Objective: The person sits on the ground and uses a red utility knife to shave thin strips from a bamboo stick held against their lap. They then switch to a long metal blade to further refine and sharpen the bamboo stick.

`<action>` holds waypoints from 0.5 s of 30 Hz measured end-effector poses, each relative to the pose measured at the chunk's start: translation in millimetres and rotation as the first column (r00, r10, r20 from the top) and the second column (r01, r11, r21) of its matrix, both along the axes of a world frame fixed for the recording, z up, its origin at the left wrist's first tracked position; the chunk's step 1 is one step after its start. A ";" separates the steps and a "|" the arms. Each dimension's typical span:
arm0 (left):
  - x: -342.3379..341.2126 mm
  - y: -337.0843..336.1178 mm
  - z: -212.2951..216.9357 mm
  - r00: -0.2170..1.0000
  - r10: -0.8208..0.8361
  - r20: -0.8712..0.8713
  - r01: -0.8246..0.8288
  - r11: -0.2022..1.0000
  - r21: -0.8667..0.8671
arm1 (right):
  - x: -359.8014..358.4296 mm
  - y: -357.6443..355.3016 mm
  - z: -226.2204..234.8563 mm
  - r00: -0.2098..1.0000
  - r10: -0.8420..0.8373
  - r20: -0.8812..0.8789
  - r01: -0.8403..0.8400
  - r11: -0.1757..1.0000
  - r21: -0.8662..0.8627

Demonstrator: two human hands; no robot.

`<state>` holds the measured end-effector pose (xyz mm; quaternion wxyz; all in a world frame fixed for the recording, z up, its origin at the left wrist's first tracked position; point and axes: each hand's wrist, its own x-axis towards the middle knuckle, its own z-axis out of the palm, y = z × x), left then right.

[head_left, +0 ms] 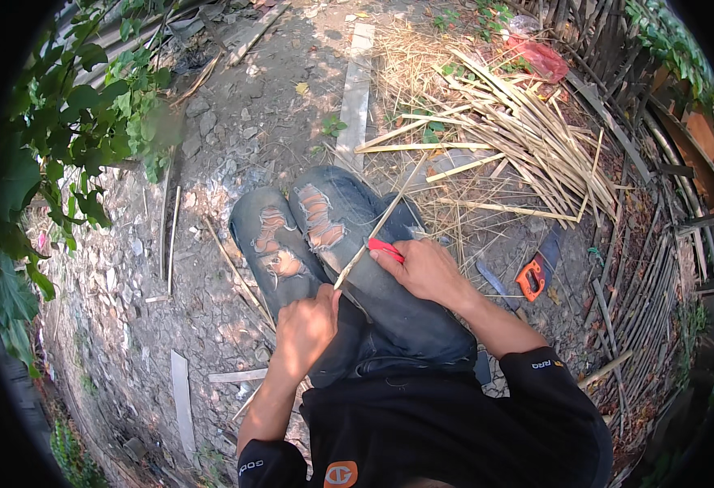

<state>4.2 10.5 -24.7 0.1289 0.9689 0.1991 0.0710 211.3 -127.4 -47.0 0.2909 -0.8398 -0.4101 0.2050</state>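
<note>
My left hand (306, 322) is closed on the near end of a thin bamboo strip (392, 207), its thumb pressed along the tip. The strip slants away to the upper right across my jeans (406, 313), above my knees. In my right hand (428, 268) is a red-handled knife (383, 249), held against the strip; its blade is hard to make out. The fingers of that hand are wrapped round the handle.
Split bamboo strips (528, 134) lie heaped at the far right, near a red plastic bag (540, 61). An orange-handled saw (531, 278) rests right of me. A plank (357, 89) lies ahead, leafy vines (72, 122) hang left, and a stick fence (646, 325) stands right.
</note>
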 end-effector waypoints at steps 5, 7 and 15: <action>-54.7 13.5 28.5 0.984 -0.010 -0.178 0.030 0.993 0.112 | 116.4 -27.4 -70.2 0.906 -0.423 0.029 0.421 0.906 0.050; -83.7 19.1 30.8 0.984 0.014 -0.179 0.011 0.990 0.139 | 175.1 -63.6 -93.6 0.871 -0.485 0.086 0.484 0.875 0.027; -78.5 22.2 12.0 0.998 0.038 -0.057 -0.030 0.992 0.126 | 109.7 -47.6 -27.9 0.934 -0.350 -0.069 0.355 0.931 0.081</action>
